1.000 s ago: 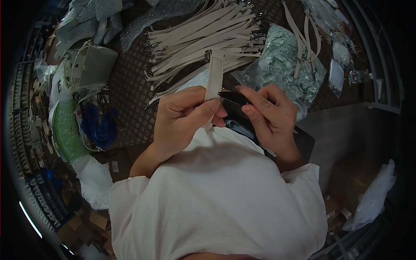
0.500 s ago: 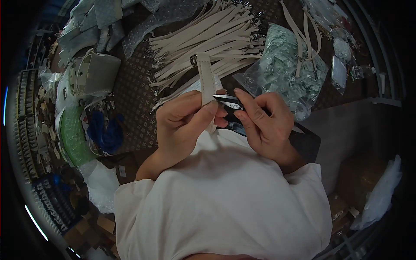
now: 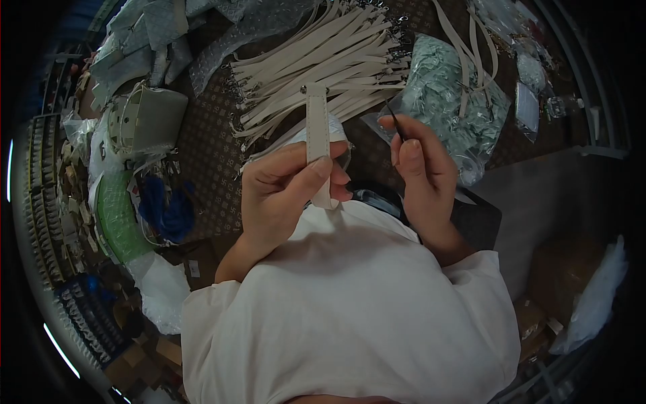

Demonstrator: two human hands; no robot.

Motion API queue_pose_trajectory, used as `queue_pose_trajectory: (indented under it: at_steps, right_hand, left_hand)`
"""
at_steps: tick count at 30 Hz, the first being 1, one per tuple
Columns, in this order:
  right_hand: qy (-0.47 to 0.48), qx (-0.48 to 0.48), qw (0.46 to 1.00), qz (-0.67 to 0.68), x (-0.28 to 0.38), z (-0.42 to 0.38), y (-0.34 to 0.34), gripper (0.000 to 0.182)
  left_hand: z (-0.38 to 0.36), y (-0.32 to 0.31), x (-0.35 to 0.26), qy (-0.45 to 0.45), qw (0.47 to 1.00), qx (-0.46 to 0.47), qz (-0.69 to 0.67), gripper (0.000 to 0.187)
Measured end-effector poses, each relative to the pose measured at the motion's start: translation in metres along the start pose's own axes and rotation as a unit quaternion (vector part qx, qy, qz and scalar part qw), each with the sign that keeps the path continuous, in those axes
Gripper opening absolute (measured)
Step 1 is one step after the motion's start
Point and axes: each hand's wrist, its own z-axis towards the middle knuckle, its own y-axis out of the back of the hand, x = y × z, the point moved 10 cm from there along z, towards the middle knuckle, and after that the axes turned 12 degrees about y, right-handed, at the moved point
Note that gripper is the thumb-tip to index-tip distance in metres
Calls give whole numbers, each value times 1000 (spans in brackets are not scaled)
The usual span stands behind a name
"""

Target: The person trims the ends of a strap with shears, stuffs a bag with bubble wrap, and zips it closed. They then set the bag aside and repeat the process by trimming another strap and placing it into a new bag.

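Note:
My left hand pinches a cream stitched strap between thumb and fingers, held upright before my chest. Dark metal hardware shows at the strap's top end, and its lower end hangs below my fingers. To the right, apart from the strap, my right hand is closed around a pair of thread snips. Their thin dark tip points up and away; the rest is hidden by my fingers. Beyond my hands lies a pile of similar cream straps with metal clasps at the ends.
A clear bag of pale green pieces lies right of the strap pile. On the left stand a cream bag, a blue bundle and a green wrapped item. Bubble wrap covers the back left of the patterned table surface.
My right hand has moved up and right, taking the snips away from the strap. The snips now point upward instead of left toward it. My left hand stays nearly in place with the strap.

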Motion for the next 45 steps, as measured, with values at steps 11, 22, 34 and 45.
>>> queue_pose_trajectory:
  at_steps: [11,22,34,45]
  right_hand:
    - [-254,87,909,319,-20,4,-57,31]
    - [95,133,979,-124,17,14,-7,27]
    - [238,171,911,-289,38,1,-13,39]
    - [197,155,937,-243,21,-1,-12,33]
  left_hand:
    - [6,-18,21,96,991,96,7,22]
    - [4,-13,18,82,995,57,3,22]
    - [5,-10,15,74,997,25,21,13]
    - [9,-12,16,72,997,40,10,16]
